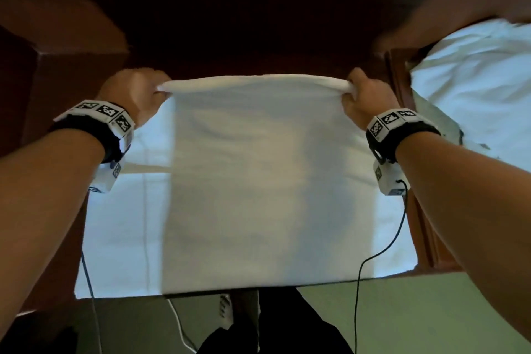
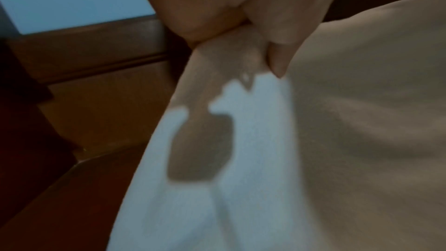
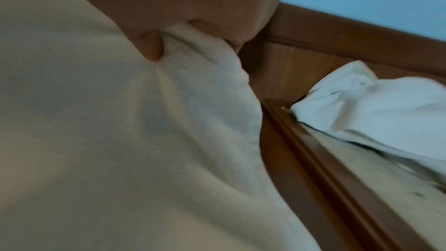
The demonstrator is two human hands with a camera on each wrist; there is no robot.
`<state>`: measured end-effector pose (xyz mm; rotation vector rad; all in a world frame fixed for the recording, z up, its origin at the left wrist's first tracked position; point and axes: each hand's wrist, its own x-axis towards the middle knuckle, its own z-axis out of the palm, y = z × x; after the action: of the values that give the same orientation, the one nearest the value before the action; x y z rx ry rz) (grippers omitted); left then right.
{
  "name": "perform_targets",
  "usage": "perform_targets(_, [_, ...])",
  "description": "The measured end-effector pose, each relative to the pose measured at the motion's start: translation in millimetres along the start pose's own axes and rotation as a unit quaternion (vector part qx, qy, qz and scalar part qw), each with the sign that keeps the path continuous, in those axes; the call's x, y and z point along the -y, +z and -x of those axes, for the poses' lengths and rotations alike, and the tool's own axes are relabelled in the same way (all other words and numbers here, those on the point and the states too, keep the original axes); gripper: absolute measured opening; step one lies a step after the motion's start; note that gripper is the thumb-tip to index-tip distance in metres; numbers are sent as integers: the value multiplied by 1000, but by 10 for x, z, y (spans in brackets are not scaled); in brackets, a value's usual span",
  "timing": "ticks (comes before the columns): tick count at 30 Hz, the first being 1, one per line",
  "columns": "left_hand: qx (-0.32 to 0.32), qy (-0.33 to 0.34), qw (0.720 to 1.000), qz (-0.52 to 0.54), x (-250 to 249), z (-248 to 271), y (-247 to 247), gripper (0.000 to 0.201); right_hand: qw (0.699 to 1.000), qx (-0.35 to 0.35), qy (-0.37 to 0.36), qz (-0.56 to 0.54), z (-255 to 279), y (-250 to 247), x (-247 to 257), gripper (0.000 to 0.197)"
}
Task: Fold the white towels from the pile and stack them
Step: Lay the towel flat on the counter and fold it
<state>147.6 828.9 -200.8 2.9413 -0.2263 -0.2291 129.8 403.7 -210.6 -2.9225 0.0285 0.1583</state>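
- Head view, far left: a dark reddish-brown wooden table (image 1: pixel 71 46) runs under everything, its top in shadow toward the back.
- The person's left hand (image 1: pixel 135 95), with a black wrist strap carrying white blocks printed with black-and-white square markers (image 1: pixel 106 118), has its fingers curled tight around the left end of a rolled far edge of cloth; in the left wrist view the thumb and fingers (image 2: pixel 277 41) pinch a bunched corner of that cloth.
- Between the hands hangs the white terry towel being folded (image 1: pixel 253 181): its far edge is gathered into a taut roll stretched from hand to hand, and the sheet slopes down toward the person, over a wider flat white towel layer spread on the table (image 1: pixel 115 238) that shows on both sides of it and reaches the table's near edge.
- The right hand (image 1: pixel 365 98), with the same kind of marker strap, has its fingers closed around the right end of the roll; the right wrist view shows cloth squeezed out between the curled fingers (image 3: pixel 149 49).
- A thin black cable (image 1: pixel 379 250) drops from the right wrist unit across the towel.
- Far right: a rumpled pile of white towels (image 1: pixel 474 89) lies on a neighbouring surface beyond a raised wooden rim, well apart from the held towel.
- Below the table's near edge shows a pale green floor (image 1: pixel 402 310).
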Motion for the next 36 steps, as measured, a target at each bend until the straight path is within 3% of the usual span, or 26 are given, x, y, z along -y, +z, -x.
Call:
perform_targets(6, [-87,95,982,-138,-78,1100,-176,13,997,10,-8,77,1037,-204,150,15])
perform_targets(9, [-101,123,974,-160,-126,1728,-82,21,995,-4,-8,95,1647,-173,133,27])
perform_targets(12, [-77,122,975,-169,-146,2283,157,38,994,-7,-16,104,2159,-5,92,34])
perform_targets(15, [-22,103,979,-173,-137,2691,562,34,992,6,-6,124,2569,340,12,25])
perform_targets(18, [47,70,982,-167,-150,2986,978,19,980,104,43,164,2921,717,-95,26])
perform_targets(21, [97,36,979,-174,-206,3133,1193,27,976,113,75,169,3172,940,-233,33])
perform_targets(24, [76,46,983,-159,-245,3142,1318,51,981,79,62,168,3285,1014,-363,45])
perform_targets(26, [87,57,987,-125,-255,3131,1404,65,983,106,55,142,3264,1034,-440,61])
perform_targets(29, [71,35,996,-34,-250,3005,1479,59,982,151,50,97,3080,1086,-551,72])
perform_targets(32, [68,-23,996,49,-258,2869,1451,53,988,139,27,55,2913,1004,-599,67])
perform_targets(34, [33,12,998,49,-217,2959,1512,59,993,106,19,43,2956,966,-658,65])
perform_targets(36, [42,31,999,0,-187,3159,1635,62,992,103,18,65,3109,1000,-730,65])
